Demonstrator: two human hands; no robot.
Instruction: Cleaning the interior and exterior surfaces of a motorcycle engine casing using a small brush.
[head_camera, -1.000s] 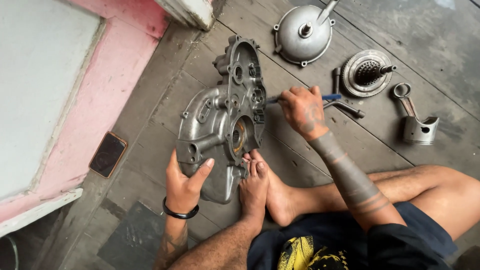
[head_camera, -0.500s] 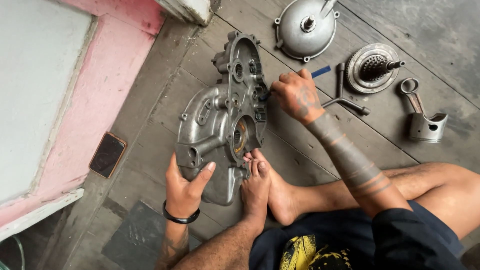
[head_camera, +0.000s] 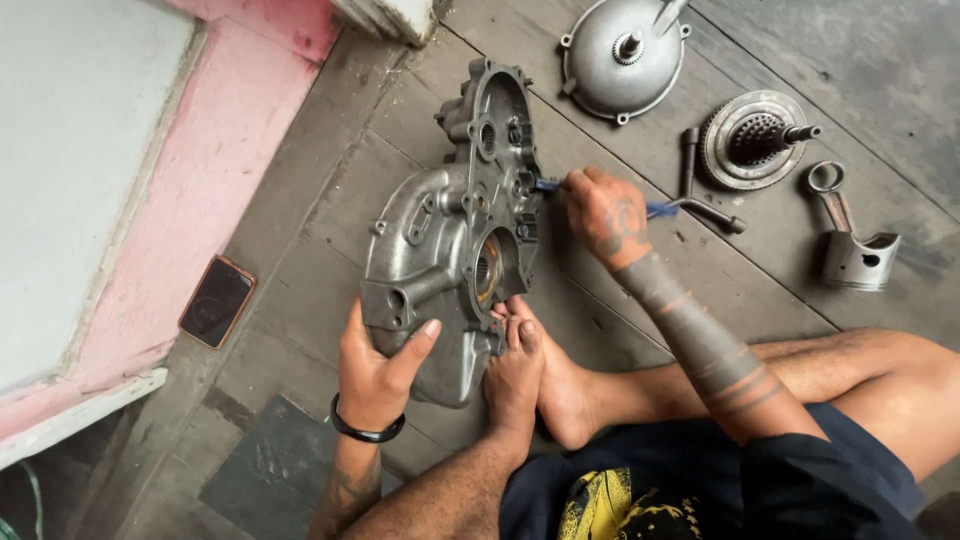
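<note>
A grey cast-metal engine crankcase half (head_camera: 450, 235) is stood on edge on the weathered grey wooden plank floor (head_camera: 300, 200), tilted slightly and braced at its lower end by two bare feet (head_camera: 530, 365). Its lower left corner is gripped by the left hand (head_camera: 378, 365), thumb over the casting's face and fingers wrapped behind; a black band is worn on that wrist. A blue-handled tool (head_camera: 655, 209) is clenched in the right hand (head_camera: 605, 212), its tip pressed against the casing's right edge near the bolt bosses. Just behind that hand a dark metal L-shaped lever (head_camera: 700, 195) is laid on the planks. Farther out are seen a round domed silver cover (head_camera: 622, 58), a ribbed clutch-like disc with a splined shaft (head_camera: 755, 140), and a piston with connecting rod (head_camera: 852, 245). A dark phone (head_camera: 216, 301) is placed well apart, beside the pink wall base (head_camera: 150, 230).
</note>
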